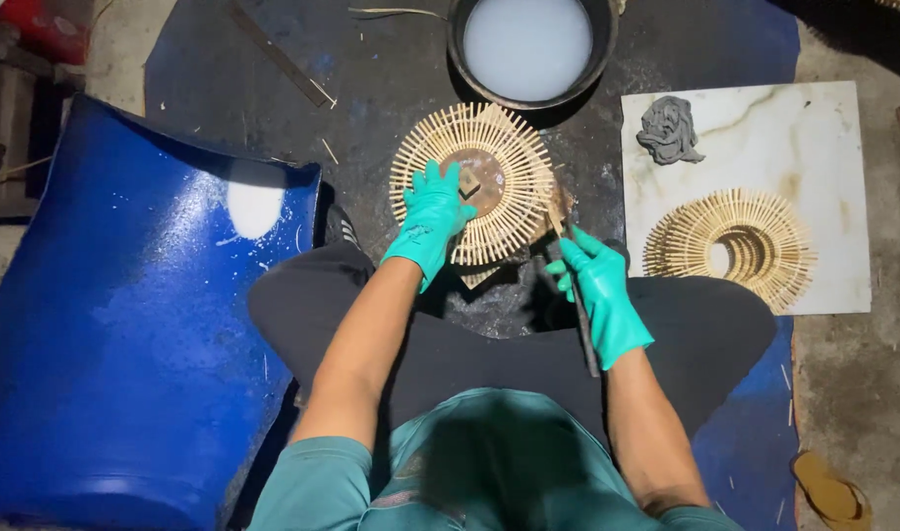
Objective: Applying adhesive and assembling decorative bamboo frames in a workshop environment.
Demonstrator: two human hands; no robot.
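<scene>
From the head camera, looking straight down: the left hand [432, 218], in a teal rubber glove, lies spread with fingers splayed on the near-left part of a round stick disc [474, 182], pressing it flat. The disc is a sunburst of thin pale bamboo sticks set radially around a brown, smooth-looking centre, and it rests on a dark, wet-looking mat [391, 69] just in front of the person's crossed legs. The right hand [599, 293], gloved the same, is closed around a thin dark tool [580, 315] whose handle runs back toward the lap; its tip meets the disc's right edge.

Beyond the disc stands a round dark basin [460, 49] filled with milky white liquid. To the right, a pale marbled slab [833, 177], square and veined with brown, carries a second stick ring [730, 246] with an open middle and a crumpled grey lump [670, 130], cloth or clay, which one I cannot tell. On the left lies a curved, glossy blue plastic sheet [116, 334], speckled with droplets and showing a white glare spot. A flat wooden strip [283, 61] lies on the mat near the top, and a tan sandal [831, 490] sits on the bare ground at lower right
</scene>
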